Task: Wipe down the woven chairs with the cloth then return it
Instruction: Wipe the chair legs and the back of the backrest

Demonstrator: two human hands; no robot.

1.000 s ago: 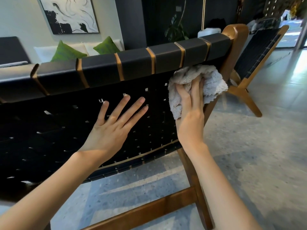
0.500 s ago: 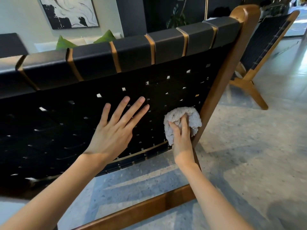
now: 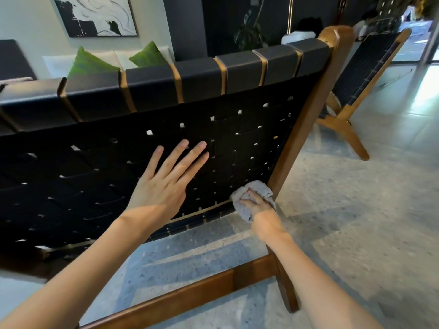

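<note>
The right hand (image 3: 260,210) grips a bunched grey cloth (image 3: 261,188). Its fingers (image 3: 248,202) are curled over the wad and press it against the lower right corner of the woven chair (image 3: 213,138), seen from behind its backrest. The cloth pokes out above and to the left of those fingers. Just right of them, touching the cloth, stands the chair's wooden side post (image 3: 306,129), which blocks any path further right. Right below them runs the bottom edge of the black weave, with a thin tan strip along it.

The left hand (image 3: 164,186) lies flat on the weave, well left of the cloth and a little higher. Its fingers (image 3: 180,157) are straight and spread wide, holding nothing, tips pointing up and to the right. Above these fingertips the black straps wrap over the top rail (image 3: 197,77), with tan wood showing between them.

Below both hands a wooden crossbar (image 3: 190,295) joins the chair's legs close to the floor (image 3: 356,210), which is grey, speckled stone with patches of glare. Far beyond the right fingers, up and to the right, a second chair (image 3: 365,67) of the same black weave and wood frame stands apart from the first.

Beyond the top rail, past the left fingertips, two green cushions (image 3: 90,62) rest on a pale sofa (image 3: 54,65) under a black-and-white painting (image 3: 95,15). A leafy plant (image 3: 249,32) stands against a dark wall further right.
</note>
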